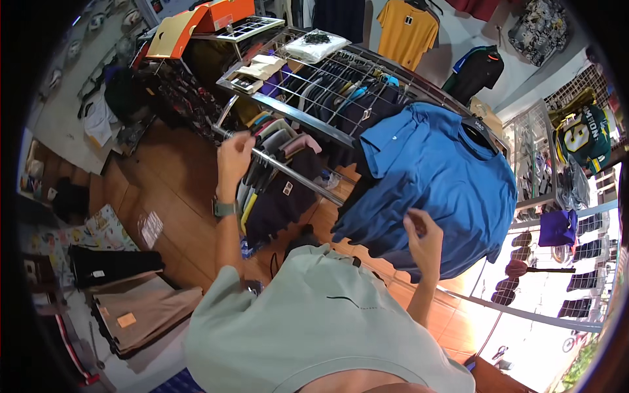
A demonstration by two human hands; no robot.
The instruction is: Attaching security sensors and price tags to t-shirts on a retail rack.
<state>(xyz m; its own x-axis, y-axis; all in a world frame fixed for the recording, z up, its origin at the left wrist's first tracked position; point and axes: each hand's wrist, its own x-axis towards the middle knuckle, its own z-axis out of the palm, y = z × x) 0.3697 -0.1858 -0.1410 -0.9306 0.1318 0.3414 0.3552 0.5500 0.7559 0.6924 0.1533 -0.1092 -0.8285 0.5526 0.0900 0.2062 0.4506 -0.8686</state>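
My left hand (238,150) is raised at the end of a chrome garment rail (290,172), its fingers curled at or just over the metal; whether it grips the rail I cannot tell. Shirts in dark, pink, grey and yellow (275,147) hang from that rail. A blue T-shirt (432,182) hangs at the right on a black hanger (480,131), its front towards me. In front of its lower part is my right hand (423,238), fingers bent and partly apart; contact with the cloth is unclear.
A metal grid-topped rack (300,115) full of hanging clothes stands ahead, with a plastic-wrapped packet (316,46) on top. An orange shoebox (225,15) lies behind at the left. Folded brown trousers (142,309) lie at the lower left. Grid wall displays (533,167) stand at the right.
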